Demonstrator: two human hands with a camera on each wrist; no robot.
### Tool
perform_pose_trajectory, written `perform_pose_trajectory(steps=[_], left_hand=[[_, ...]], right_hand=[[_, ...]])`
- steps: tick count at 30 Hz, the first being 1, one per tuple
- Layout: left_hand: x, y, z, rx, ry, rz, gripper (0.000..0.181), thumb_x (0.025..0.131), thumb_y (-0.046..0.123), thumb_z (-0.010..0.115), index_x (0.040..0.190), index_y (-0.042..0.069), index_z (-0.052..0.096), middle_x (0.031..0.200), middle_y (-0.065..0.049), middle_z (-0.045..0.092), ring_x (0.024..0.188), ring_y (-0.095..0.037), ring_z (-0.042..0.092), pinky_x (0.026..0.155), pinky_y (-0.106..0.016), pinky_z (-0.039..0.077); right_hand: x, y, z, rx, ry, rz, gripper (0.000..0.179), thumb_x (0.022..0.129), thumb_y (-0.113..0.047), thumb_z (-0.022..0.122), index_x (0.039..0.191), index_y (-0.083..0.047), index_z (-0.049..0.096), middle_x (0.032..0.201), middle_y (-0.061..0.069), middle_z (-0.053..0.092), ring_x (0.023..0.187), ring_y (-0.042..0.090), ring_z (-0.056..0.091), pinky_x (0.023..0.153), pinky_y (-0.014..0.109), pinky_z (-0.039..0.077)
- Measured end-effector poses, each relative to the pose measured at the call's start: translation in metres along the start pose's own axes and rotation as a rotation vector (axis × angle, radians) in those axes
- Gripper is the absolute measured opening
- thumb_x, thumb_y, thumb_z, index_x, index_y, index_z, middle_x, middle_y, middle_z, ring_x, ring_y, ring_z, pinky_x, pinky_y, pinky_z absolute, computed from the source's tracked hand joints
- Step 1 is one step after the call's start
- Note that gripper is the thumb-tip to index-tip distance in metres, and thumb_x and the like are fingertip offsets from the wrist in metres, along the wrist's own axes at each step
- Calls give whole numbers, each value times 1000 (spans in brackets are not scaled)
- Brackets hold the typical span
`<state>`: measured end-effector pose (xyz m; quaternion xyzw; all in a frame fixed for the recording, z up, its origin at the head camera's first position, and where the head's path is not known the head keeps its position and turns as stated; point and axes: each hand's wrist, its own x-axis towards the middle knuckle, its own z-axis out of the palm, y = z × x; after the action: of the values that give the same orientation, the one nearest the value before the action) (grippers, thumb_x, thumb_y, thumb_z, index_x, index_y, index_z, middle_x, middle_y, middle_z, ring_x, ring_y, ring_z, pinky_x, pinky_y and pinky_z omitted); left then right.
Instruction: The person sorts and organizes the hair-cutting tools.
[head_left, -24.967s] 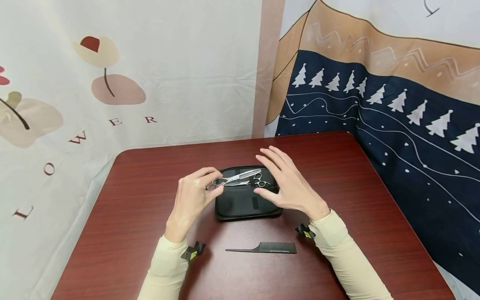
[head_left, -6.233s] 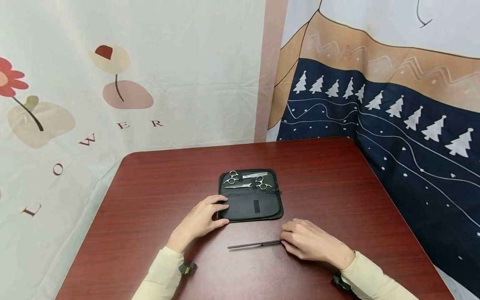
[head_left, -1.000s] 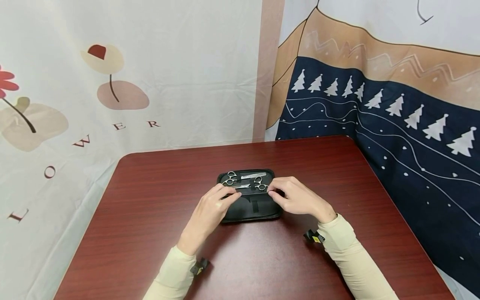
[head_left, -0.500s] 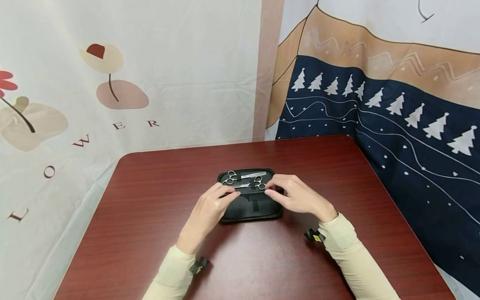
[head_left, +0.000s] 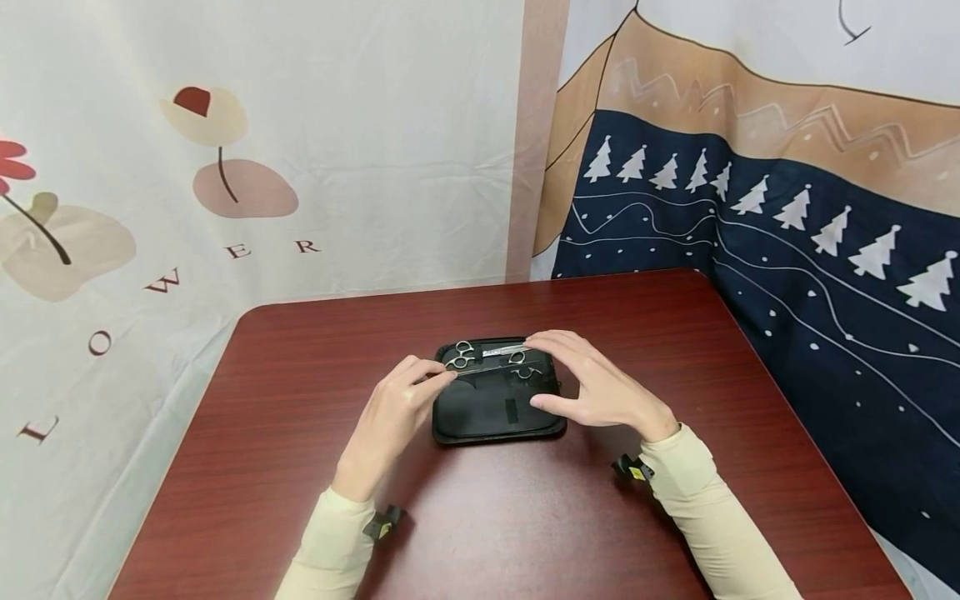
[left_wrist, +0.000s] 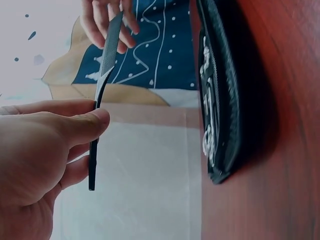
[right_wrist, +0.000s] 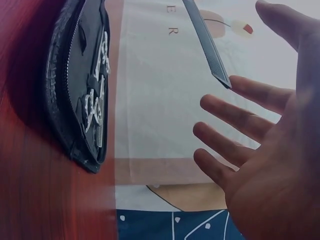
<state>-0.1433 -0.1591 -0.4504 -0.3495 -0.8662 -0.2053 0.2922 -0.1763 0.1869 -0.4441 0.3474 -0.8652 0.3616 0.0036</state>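
Note:
Between thumb and fingers my left hand [head_left: 393, 408] pinches the thin tail of a black tail comb [left_wrist: 109, 55], above the open black zip case [head_left: 480, 421]. In the left wrist view the comb's toothed part points away from the left hand. My right hand [head_left: 607, 387] is spread, and in the right wrist view the comb's end [right_wrist: 220, 75] is at its index fingertip; whether they touch I cannot tell. Inside the case lie thinning scissors [head_left: 495, 352] and a second pair of scissors [head_left: 527, 373], partly covered in the head view by the comb and hands.
The case rests on a reddish-brown wooden table [head_left: 495, 525]. Behind stands a pale printed cloth [head_left: 390, 125], and to the right a navy cloth with white trees [head_left: 795, 267]. A small dark camera [head_left: 384, 523] sits on the left wrist, another [head_left: 632, 468] on the right.
Long before, the comb lay on the table and my left hand held scissors; later my right hand gripped the comb. In the last half second my right fingers spread and my left hand moved left.

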Motion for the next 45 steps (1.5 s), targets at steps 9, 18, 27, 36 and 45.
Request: perform_pose_trajectory(steps=[9,18,27,36,45], left_hand=[[-4,-11,-12,-6,-56,-72,30,90,-14,85,110,7,89,101,-4,80,91,-21,69,76,-34,65],[-10,-23,-9,-33,-136,-78,24,87,-8,90,106,6,89,99,-4,81,89,-20,70,77,-35,64],[-15,-28,-7,-41,-227,-101,25,88,-12,87,108,4,89,100,-6,82,93,-21,73,81,-36,66],[-18,-30,-6,-38,-304,-149,21,91,-7,88,108,5,89,101,-5,82,95,-20,75,86,-37,67],[-18,-33,-6,-50,-359,-162,19,92,-4,89,108,5,90,102,-5,83,96,-22,76,87,-38,67]], right_hand=[[-2,13,0,-6,-39,54,84,96,-48,87,168,-20,52,174,3,51,164,30,45,133,67,39],[-5,31,6,-36,-92,149,91,93,-56,88,167,-15,54,176,8,50,165,35,44,134,68,38],[-7,44,14,-91,-168,194,95,90,-59,90,166,-13,56,177,12,48,167,38,43,135,66,39],[-7,49,21,-135,-208,219,95,87,-56,92,164,-12,59,176,12,49,168,39,41,134,66,40],[-7,50,24,-158,-230,217,84,86,-55,93,153,-11,69,176,10,49,167,37,44,133,60,44]])
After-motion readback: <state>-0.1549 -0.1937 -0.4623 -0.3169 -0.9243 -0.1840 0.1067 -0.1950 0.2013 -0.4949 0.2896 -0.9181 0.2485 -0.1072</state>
